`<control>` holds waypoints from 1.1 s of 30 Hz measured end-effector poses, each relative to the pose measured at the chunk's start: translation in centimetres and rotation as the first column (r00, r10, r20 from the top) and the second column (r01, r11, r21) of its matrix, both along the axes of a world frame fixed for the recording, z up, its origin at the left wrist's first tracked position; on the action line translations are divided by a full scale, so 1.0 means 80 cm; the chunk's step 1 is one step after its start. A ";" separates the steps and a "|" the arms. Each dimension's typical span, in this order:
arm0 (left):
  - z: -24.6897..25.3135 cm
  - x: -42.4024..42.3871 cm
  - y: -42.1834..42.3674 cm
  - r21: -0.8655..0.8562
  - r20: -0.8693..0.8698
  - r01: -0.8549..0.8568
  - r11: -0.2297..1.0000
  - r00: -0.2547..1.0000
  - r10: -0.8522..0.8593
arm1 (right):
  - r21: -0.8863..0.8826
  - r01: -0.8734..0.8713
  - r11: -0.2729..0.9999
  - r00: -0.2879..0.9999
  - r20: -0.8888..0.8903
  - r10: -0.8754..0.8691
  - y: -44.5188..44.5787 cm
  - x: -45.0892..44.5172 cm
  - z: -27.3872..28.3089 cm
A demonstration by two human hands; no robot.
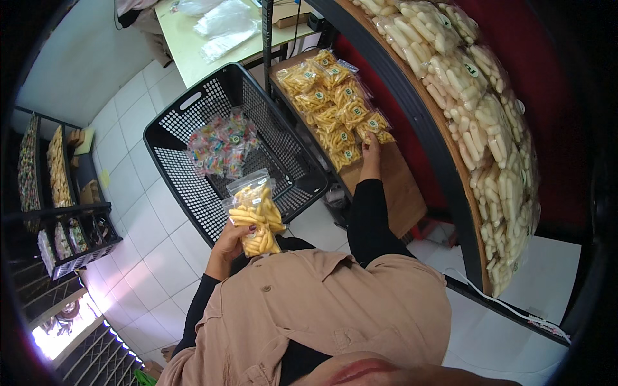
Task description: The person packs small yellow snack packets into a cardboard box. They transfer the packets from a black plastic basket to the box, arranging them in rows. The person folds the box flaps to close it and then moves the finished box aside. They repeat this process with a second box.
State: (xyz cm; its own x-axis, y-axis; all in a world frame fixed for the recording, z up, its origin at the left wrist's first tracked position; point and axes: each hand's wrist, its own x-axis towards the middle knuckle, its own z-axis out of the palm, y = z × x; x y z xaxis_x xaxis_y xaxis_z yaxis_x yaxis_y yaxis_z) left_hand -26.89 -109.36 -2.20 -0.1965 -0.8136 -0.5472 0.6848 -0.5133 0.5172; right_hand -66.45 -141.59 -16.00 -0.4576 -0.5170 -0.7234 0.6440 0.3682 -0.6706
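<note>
My left hand (231, 241) holds clear zip bags (258, 212) of yellow stick-shaped snacks close to my front, above the near edge of the basket. At least two bags overlap in it, with the thumb across the front. My right hand (371, 150) reaches to the wooden shelf (386, 193) and has its fingers on a bag of yellow snacks (372, 126) at the right end of the pile. Part of those fingers is hidden by the bag. Several similar bags (333, 101) with round green-and-white labels lie there in overlapping rows.
A black perforated plastic basket (301, 193) stands before me, with small colourful packets (222, 144) inside. Pale finger-shaped snack bags (475, 130) fill the higher shelf at right. Plastic bags (227, 26) lie on a table behind a black metal post (267, 48). Stocked racks (67, 212) stand at left.
</note>
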 end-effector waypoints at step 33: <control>-0.003 0.119 0.034 -0.340 -0.458 -0.348 0.874 0.873 0.169 | -0.444 -0.885 0.142 0.312 -0.337 0.888 0.333 0.335 0.237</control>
State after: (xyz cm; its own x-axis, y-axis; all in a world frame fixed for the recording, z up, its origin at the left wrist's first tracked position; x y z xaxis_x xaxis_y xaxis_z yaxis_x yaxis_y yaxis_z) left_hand -17.37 -106.64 -2.48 -0.0759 -0.9937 -0.0823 0.9535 -0.0965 0.2856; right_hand -39.61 -114.93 2.96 0.5653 -0.7958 -0.2171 0.1072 0.3318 -0.9372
